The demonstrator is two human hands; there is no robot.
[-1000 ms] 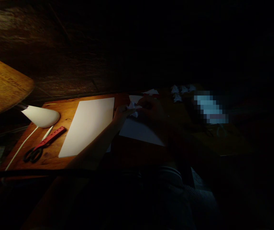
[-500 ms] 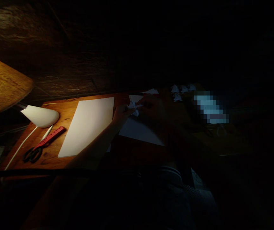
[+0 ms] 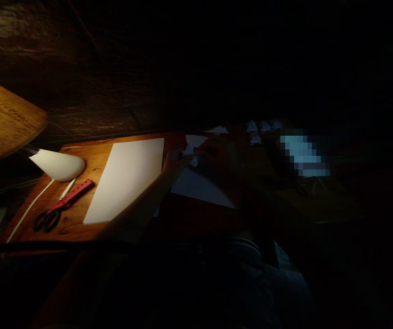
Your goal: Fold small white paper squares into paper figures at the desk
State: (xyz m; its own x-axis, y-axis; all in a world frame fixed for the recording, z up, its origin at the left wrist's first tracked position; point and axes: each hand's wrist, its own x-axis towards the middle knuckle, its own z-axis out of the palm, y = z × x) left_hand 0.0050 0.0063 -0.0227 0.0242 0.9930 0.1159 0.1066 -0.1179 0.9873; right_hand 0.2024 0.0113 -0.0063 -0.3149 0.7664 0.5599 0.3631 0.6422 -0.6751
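A small folded white paper piece (image 3: pixel 190 151) is held between my two hands above the dim middle of the table. My left hand (image 3: pixel 174 162) pinches it from the left, fingers closed. From the right, my right hand (image 3: pixel 215 150) closes its fingers on the paper's edge; deep shadow hides much of this hand. Beneath them lies a white sheet (image 3: pixel 203 191), partly covered by my arms. Behind, a smaller paper piece (image 3: pixel 195 140) and some paper scraps (image 3: pixel 218 130) rest near the back edge. Several similar folded paper pieces (image 3: pixel 255 138) stand at the back right.
A stack of white paper (image 3: pixel 127 178) lies left of my hands. Further left are a white lamp base (image 3: pixel 61 167), its cord (image 3: pixel 28 212), and scissors with black handles (image 3: pixel 50 220) beside a red strip (image 3: pixel 76 195). A blurred bright screen (image 3: pixel 302 155) is at the right.
The folded paper has tilted slightly, and its points look less spread. My right hand's fingers have shifted a little on it. Both hands stay in nearly the same place.
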